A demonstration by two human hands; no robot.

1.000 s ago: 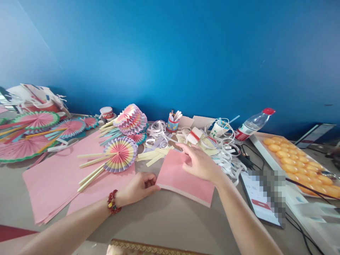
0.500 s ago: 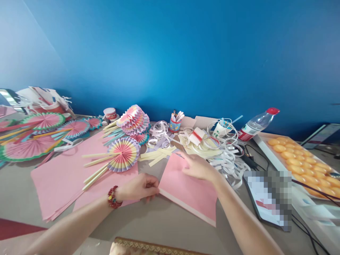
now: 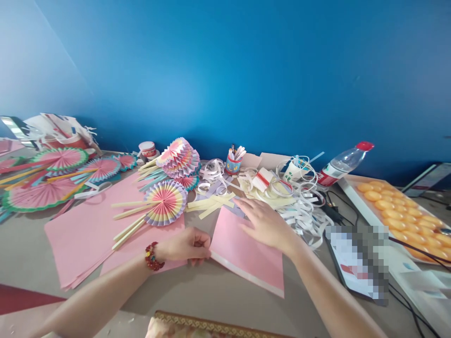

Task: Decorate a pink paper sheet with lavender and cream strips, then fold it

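A pink sheet of paper (image 3: 246, 251) lies at a slant before me, with a pale strip (image 3: 243, 273) along its near edge. My left hand (image 3: 188, 246), a red beaded bracelet (image 3: 151, 257) at its wrist, pinches the sheet's left corner between thumb and curled fingers. Over the far right part of the same sheet rests my right hand (image 3: 269, 225), its fingers stretched out and apart. Left of the sheet, a pleated paper fan (image 3: 165, 203) with pale yellow sticks lies on a stack of pink paper (image 3: 81, 234).
Pale yellow paper strips (image 3: 211, 203) and curled white strips (image 3: 303, 218) lie beyond my hands. A pen cup (image 3: 233, 165) stands by the blue wall. At right are a tilted bottle (image 3: 343, 164), a phone (image 3: 355, 265), cables and an orange bumpy tray (image 3: 398, 211). More fans (image 3: 42, 195) lie left.
My right hand has shifted slightly, its fingers now spread instead of one finger pointing along the sheet's far edge. The sheet has turned a little; my left hand keeps its corner.
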